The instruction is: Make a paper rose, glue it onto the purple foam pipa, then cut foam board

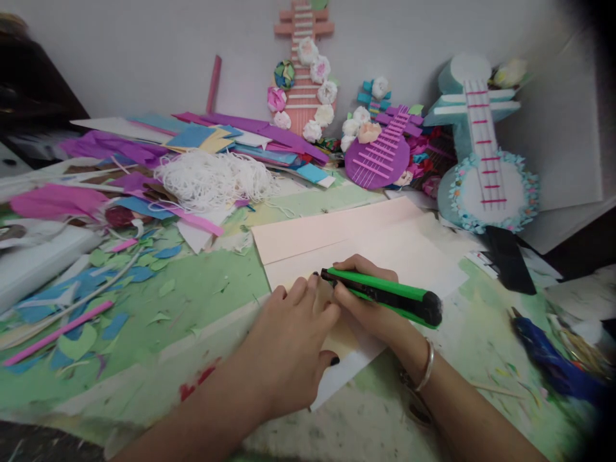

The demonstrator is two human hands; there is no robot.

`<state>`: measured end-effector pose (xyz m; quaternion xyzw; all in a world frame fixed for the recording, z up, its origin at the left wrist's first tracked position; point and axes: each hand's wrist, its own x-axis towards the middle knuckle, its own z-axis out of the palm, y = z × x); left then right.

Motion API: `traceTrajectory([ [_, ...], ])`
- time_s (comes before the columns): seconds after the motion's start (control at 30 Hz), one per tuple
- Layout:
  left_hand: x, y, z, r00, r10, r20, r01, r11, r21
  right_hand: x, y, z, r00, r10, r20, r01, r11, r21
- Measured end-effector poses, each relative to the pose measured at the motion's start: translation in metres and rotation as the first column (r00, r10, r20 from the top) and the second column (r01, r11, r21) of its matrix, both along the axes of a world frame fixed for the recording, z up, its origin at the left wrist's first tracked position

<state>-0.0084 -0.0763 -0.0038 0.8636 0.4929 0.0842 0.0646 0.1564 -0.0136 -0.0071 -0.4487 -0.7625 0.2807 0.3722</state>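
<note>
My right hand (pixel 368 301) is closed around a green and black utility knife (pixel 385 295), its tip pointing left onto a pale pink sheet (pixel 337 234) on the table. My left hand (pixel 293 340) lies flat with its fingers stretched out, pressing down a small tan piece of card (pixel 344 337) on the white sheet (pixel 423 260) right beside the knife tip. The blade itself is hidden between the two hands.
Paper guitars in pink (pixel 305 70), purple (pixel 380 154) and teal (pixel 486 173) lean on the wall. A heap of white string (pixel 212 179) and coloured foam sheets (pixel 202 138) fill the back left. Blue and green scraps (pixel 110 282) litter the green table (pixel 206 301). A black object (pixel 507 256) lies at right.
</note>
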Motion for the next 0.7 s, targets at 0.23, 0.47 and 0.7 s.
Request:
traceTrajectory([
  [0.23, -0.0001, -0.0008, 0.0002, 1.0, 0.0, -0.009, 0.0, 1.0, -0.001, 0.0007, -0.001, 0.0026, 1.0, -0.009, 0.02, 0.009, 1.0, 0.007],
  [0.47, 0.0004, -0.0004, -0.0012, 1.0, -0.01, -0.008, 0.01, 1.0, 0.007, 0.0008, -0.003, 0.0001, 1.0, 0.003, 0.007, -0.003, 1.0, -0.005],
  [0.7, -0.0017, -0.0015, -0.0019, 1.0, -0.003, 0.01, 0.003, 1.0, 0.018, 0.0026, -0.004, 0.0031, 0.999, -0.008, 0.048, 0.008, 1.0, 0.0],
])
